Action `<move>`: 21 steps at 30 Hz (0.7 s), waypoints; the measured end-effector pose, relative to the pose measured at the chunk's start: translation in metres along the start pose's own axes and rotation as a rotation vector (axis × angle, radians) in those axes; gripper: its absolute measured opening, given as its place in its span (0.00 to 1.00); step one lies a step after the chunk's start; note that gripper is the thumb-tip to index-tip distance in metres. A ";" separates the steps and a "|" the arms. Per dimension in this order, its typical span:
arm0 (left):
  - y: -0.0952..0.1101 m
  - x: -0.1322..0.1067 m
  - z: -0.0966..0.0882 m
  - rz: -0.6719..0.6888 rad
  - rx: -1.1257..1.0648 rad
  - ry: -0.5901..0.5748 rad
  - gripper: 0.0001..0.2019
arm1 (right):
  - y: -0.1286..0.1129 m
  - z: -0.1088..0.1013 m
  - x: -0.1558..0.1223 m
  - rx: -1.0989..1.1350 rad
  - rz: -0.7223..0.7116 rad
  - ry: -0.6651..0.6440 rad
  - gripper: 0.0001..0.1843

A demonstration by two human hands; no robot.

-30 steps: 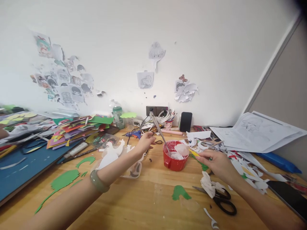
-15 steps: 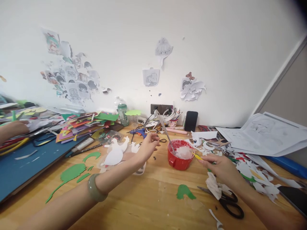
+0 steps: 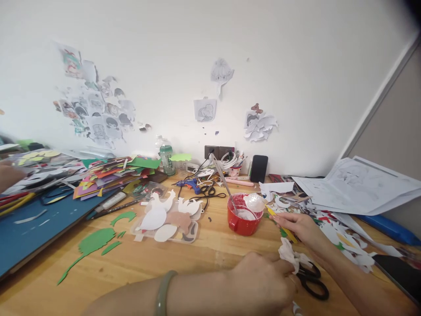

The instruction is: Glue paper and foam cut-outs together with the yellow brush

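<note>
My right hand (image 3: 296, 226) pinches a thin yellow stick (image 3: 278, 219) whose far end carries a blob of white paste (image 3: 255, 202) over the red cup (image 3: 241, 224). A long metal tool (image 3: 222, 177) leans in that cup. My left hand (image 3: 263, 281), a green bangle (image 3: 162, 293) on its wrist, lies low in front with its fingers closed against a crumpled white tissue (image 3: 289, 253). The tissue rests on black scissors (image 3: 312, 283). White and tan paper cutouts (image 3: 166, 215) lie on a clear sheet left of the cup.
Green paper shapes (image 3: 94, 241) lie on the wooden table (image 3: 184, 263). A blue cutting mat (image 3: 29, 230) and stacked coloured paper (image 3: 108, 173) fill the left. Another person's hand (image 3: 8, 175) shows at the far left. Paper scraps (image 3: 342, 228) and drawings (image 3: 358, 184) cover the right.
My left hand has swung from beside the cutouts across the table to the tissue near the scissors. The right hand has lifted the stick's paste blob above the cup rim.
</note>
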State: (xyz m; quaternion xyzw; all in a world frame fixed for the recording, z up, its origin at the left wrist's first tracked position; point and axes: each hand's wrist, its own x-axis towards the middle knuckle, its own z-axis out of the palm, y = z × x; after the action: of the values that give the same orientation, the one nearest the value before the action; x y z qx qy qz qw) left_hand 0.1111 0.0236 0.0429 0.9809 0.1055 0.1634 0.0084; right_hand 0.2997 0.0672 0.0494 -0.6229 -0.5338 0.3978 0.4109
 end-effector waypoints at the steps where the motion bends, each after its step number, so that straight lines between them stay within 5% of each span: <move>1: 0.001 0.007 0.007 -0.015 0.052 0.021 0.06 | -0.001 0.000 0.000 0.047 0.031 -0.006 0.22; 6: 0.002 0.025 0.036 -0.067 0.159 0.079 0.09 | -0.004 0.000 -0.004 0.304 0.129 -0.060 0.21; 13: -0.001 0.034 0.050 -0.072 0.158 0.118 0.06 | -0.001 -0.003 -0.008 0.562 0.179 -0.133 0.14; 21: -0.012 0.025 0.024 -0.018 0.141 0.126 0.05 | -0.005 0.002 -0.015 0.846 0.324 -0.226 0.08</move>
State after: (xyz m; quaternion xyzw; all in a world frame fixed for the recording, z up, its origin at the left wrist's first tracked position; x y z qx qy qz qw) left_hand 0.1393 0.0411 0.0280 0.9658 0.1259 0.2169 -0.0659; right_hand 0.2942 0.0528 0.0546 -0.4286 -0.2620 0.7048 0.5010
